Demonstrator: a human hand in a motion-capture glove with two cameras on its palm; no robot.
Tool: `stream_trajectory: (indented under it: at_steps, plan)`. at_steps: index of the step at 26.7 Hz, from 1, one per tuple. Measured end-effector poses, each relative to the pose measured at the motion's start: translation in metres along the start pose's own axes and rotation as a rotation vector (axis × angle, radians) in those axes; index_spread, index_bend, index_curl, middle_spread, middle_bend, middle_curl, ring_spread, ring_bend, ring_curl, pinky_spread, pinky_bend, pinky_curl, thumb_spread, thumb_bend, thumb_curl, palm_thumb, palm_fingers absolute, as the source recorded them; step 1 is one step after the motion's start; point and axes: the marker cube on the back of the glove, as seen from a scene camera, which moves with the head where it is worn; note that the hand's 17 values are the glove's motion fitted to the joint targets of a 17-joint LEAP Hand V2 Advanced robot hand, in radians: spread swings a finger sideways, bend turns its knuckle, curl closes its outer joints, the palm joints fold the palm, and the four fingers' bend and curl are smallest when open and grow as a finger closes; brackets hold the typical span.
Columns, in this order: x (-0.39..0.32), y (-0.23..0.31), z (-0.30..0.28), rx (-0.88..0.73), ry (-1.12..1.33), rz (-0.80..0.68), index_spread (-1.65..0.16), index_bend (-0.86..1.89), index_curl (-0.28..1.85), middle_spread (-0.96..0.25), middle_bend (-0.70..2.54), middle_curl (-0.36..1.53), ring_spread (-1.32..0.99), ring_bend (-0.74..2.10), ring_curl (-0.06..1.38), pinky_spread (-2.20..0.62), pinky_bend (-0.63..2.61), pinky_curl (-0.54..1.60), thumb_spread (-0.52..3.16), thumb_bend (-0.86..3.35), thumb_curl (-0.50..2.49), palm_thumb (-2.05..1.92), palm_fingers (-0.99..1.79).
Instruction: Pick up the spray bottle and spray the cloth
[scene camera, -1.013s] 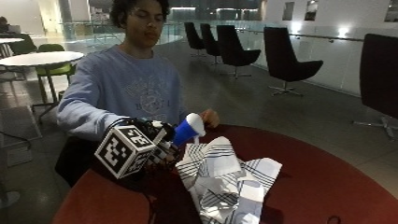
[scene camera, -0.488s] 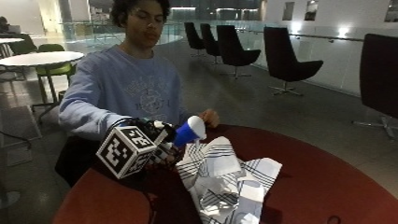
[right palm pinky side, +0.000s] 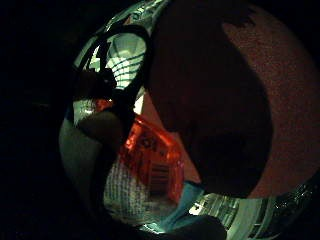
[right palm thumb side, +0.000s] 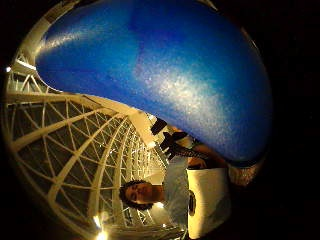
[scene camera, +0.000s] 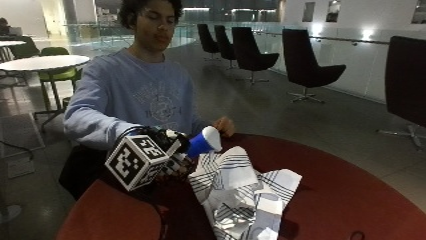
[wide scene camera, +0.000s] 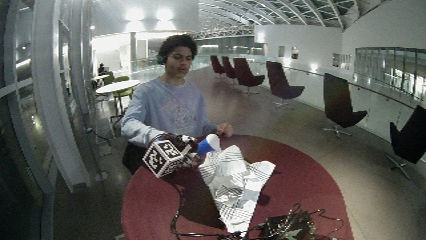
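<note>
above the cloth (scene camera: 241, 195), the gloved right hand (scene camera: 168, 150) grips the spray bottle (scene camera: 203, 142)

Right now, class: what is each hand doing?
Right hand: gloved, holding the bottle beside the cloth.
Left hand: bare, on the table's far edge, holding nothing visible.

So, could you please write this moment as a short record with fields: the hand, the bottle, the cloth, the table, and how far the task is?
right hand: the gloved right hand grips the spray bottle
spray bottle: the spray bottle, blue with a white top, is held above the table, beside the cloth
cloth: the cloth, white with dark stripes, lies crumpled on the table
table: round red table
task stage: bottle picked up; no spray visible
</note>
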Motion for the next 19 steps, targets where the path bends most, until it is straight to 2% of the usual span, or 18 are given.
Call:
stream_trajectory:
  at_steps: [19]
  plan:
    - [0.0012, 0.0023, 0.007, -0.032, 0.032, 0.004, -0.2, 0.11, 0.29, -0.07, 0.26, 0.48, -0.04, 0.44, 0.4, 0.16, 0.26, 0.38, 0.83, -0.03, 0.6, 0.89, 1.08]
